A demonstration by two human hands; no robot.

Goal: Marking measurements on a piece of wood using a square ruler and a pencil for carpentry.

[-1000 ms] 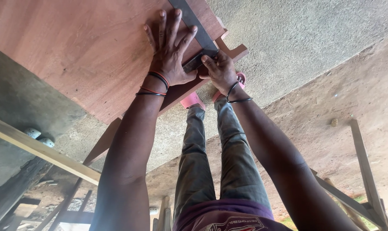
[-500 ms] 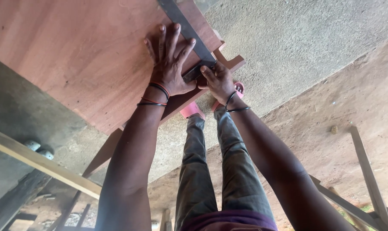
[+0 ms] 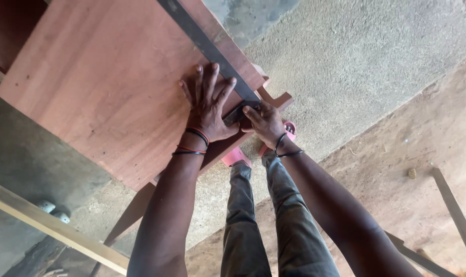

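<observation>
A reddish-brown wooden board (image 3: 104,87) lies flat in front of me. A dark metal square (image 3: 202,41) runs across it along its right edge. My left hand (image 3: 210,105) presses flat on the board with fingers spread, fingertips against the blade of the square. My right hand (image 3: 266,123) grips the square's thick stock at the board's near corner. Both wrists carry thin black and red bands.
A reddish wooden support piece (image 3: 274,97) juts out under the board's corner. My legs (image 3: 264,215) in grey trousers and pink sandals (image 3: 235,156) stand on rough concrete. A pale plank (image 3: 53,228) crosses lower left; wooden slats (image 3: 456,205) lie at right on the dirt.
The view has tilted so board, square and both hands sit lower in frame, and more of the square's blade shows. The hands keep their hold on the board and square.
</observation>
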